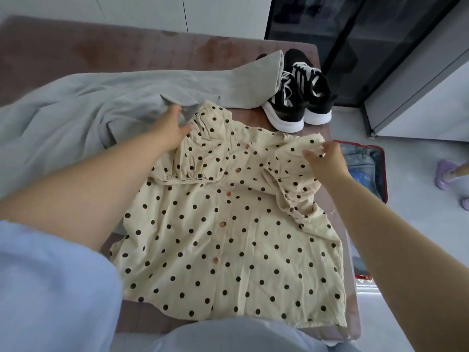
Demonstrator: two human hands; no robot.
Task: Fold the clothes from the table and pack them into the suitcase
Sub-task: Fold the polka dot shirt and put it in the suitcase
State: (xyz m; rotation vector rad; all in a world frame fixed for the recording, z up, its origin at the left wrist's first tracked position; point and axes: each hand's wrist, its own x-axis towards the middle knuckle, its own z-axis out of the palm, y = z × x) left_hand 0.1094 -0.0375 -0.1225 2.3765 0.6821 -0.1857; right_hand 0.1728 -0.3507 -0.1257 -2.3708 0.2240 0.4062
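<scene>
A cream blouse (pixel 228 237) with dark polka dots and orange buttons lies front up on the pinkish-brown table (pixel 101 52). Its left sleeve is folded in over the chest. My left hand (pixel 170 128) rests flat with straight fingers on the blouse's left shoulder. My right hand (pixel 327 161) pinches the edge of the right sleeve near the table's right side. A grey garment (pixel 101 102) lies crumpled behind the blouse. The open red suitcase (pixel 380 174) stands on the floor right of the table, mostly hidden by my right arm.
A pair of black and white sneakers (pixel 299 97) stands on the table's far right corner, one partly under the grey garment. Another person's feet in purple slippers (pixel 446 174) stand on the floor at the right. A dark glass cabinet (pixel 355 47) stands behind.
</scene>
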